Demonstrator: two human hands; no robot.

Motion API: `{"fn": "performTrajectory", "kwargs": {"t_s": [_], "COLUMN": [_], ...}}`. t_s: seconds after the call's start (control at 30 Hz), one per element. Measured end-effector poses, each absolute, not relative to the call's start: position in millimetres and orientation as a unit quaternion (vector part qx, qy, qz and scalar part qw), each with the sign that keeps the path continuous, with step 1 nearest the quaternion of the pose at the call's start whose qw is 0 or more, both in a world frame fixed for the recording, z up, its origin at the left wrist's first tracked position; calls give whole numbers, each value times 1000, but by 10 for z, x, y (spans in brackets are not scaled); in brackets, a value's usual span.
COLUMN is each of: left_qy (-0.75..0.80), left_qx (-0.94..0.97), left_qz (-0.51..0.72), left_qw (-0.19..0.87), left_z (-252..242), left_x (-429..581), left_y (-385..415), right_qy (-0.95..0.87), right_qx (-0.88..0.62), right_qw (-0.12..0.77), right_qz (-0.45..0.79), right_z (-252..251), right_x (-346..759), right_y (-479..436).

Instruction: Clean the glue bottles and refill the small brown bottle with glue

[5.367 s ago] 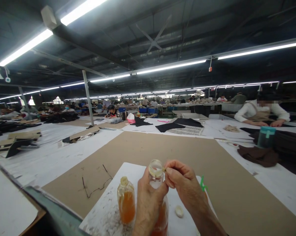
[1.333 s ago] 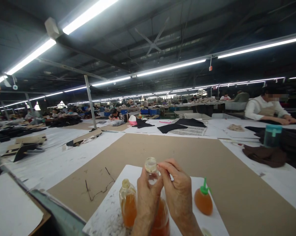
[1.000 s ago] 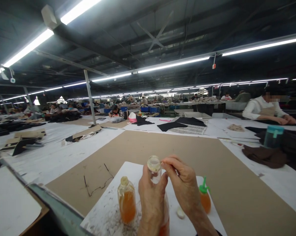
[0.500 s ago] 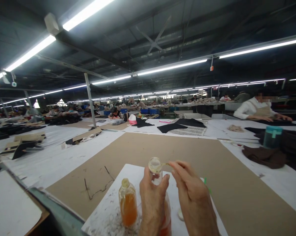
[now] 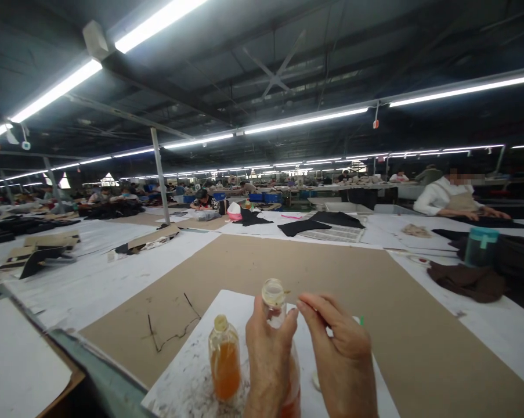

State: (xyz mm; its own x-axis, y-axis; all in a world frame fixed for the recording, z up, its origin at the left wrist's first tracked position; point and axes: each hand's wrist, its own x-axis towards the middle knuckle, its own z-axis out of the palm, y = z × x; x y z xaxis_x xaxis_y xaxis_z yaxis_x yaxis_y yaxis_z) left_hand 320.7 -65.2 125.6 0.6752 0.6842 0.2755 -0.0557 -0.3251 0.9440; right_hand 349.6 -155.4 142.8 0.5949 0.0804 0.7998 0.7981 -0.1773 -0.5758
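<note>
Big workshop hall, rows of long tables (image 5: 91,278).
Fluorescent tubes (image 5: 65,87) run in lines under the dark ceiling (image 5: 375,46); a ceiling fan (image 5: 275,72) hangs mid-hall. Grey steel post (image 5: 159,174) left of centre. Tables white-covered, the nearest topped with a brown cardboard sheet (image 5: 288,261); dark cloth pieces (image 5: 318,220) lie farther back. A seated person (image 5: 444,200) at right. Bright patch (image 5: 107,179) far left, possibly a window.

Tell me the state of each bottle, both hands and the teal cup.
Held bottle: upright, uncapped.
Left hand: gripping that bottle.
Right hand: fingers pinched beside its mouth.
Second bottle: standing, part full, orange liquid.
Teal cup: upright, lid on.
</note>
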Motion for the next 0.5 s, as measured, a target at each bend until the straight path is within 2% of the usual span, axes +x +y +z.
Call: {"fn": "performTrajectory", "kwargs": {"t_s": [0.27,0.5], "left_qy": [210,187], "left_qx": [742,730], "left_qz": [343,361], "left_qw": [536,550], "left_z": [1263,1225], "left_x": [3184,3207], "left_y": [-646,-630], "right_qy": [-294,-357], "right_qx": [-700,-752], "right_qw": [618,516], "right_qz": [-203,-202], "right_z": [1407,1598], "right_x": [3540,3591], "right_y": [-1363,-1447]}}
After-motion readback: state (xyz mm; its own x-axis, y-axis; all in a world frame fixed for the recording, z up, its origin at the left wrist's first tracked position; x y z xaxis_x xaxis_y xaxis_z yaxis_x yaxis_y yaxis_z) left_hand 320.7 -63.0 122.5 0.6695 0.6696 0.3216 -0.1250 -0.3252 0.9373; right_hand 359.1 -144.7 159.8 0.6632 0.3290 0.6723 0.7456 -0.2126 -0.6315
